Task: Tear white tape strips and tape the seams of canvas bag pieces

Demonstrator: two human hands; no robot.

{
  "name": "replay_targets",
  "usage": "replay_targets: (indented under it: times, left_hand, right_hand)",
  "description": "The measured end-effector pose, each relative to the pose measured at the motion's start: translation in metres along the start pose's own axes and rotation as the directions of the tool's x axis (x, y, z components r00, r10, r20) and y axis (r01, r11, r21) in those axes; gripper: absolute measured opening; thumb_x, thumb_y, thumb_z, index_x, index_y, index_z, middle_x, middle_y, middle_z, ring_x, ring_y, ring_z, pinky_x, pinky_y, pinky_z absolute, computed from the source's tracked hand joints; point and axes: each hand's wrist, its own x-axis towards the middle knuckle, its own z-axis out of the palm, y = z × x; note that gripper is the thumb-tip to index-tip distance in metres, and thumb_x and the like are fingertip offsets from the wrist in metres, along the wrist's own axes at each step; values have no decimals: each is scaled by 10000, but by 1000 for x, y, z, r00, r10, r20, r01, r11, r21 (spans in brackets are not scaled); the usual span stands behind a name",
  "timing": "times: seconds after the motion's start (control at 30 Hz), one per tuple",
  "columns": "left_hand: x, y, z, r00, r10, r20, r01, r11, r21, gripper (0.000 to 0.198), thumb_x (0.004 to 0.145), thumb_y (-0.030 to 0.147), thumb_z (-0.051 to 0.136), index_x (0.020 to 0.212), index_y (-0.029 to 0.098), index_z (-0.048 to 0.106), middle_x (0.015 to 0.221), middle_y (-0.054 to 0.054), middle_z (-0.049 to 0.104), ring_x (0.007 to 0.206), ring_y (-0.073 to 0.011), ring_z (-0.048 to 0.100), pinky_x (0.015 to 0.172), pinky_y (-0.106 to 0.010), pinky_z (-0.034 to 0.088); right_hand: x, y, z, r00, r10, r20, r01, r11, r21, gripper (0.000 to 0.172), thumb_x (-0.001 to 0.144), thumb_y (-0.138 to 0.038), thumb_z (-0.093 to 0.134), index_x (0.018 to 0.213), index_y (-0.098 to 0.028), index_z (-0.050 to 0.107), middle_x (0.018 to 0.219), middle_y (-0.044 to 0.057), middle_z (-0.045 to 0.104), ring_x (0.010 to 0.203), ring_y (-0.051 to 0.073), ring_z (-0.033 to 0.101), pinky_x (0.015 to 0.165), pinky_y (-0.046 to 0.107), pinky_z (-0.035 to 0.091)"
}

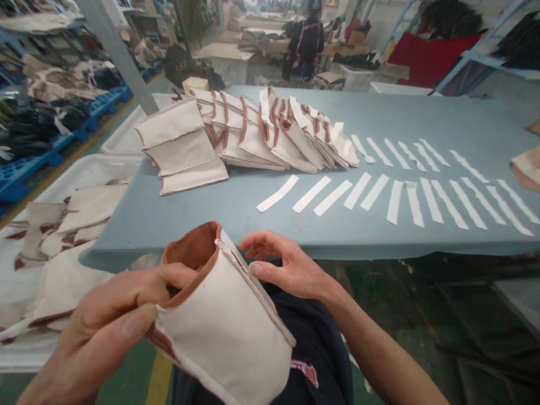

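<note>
My left hand [112, 315] grips a cream canvas pouch [228, 326] with a brown lining, held open below the table's front edge. My right hand [287, 267] pinches the pouch's top seam, where a white strip seems to lie. On the blue-grey table [189, 214] sits a fanned stack of similar cream pieces with brown trim [253, 132]. Two rows of several white tape strips [405, 185] lie to the right of the stack.
White trays [25, 315] on the left hold several more cream and brown pieces. A person stands at a far bench [306, 45]. A grey pillar [122, 56] rises behind the table's left corner. Blue pallets with dark goods [46, 129] are at far left.
</note>
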Motion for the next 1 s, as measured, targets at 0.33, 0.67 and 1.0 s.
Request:
replay_targets:
  times: [0.33,0.67,1.0]
  left_hand:
    - [16,18,6,999,18,-33,-17,999,42,432,1054,425,494,730,238,710,786,-49,775,797,-225,706,668,-297,564]
    - [12,8,8,978,189,-84,-171,967,187,174,1021,260,623,983,280,792,852,24,834,694,-152,738,633,-236,501]
    - [5,-5,18,930,309,-198,-239,920,309,148,1044,300,608,951,288,722,758,52,785,598,-133,705,584,-223,474]
  right_hand:
    - [13,-29,17,848,-527,63,528,829,-183,564,921,-553,790,1331,-201,628,1338,119,721,1271,255,665,1135,412,492]
    - [34,-50,23,820,-452,351,571,623,-534,430,983,-569,681,750,-234,543,711,-4,643,693,155,563,724,298,404]
    - [29,-71,21,875,-257,409,428,806,-408,389,960,-422,752,720,-208,533,660,-60,510,628,101,422,601,269,280]
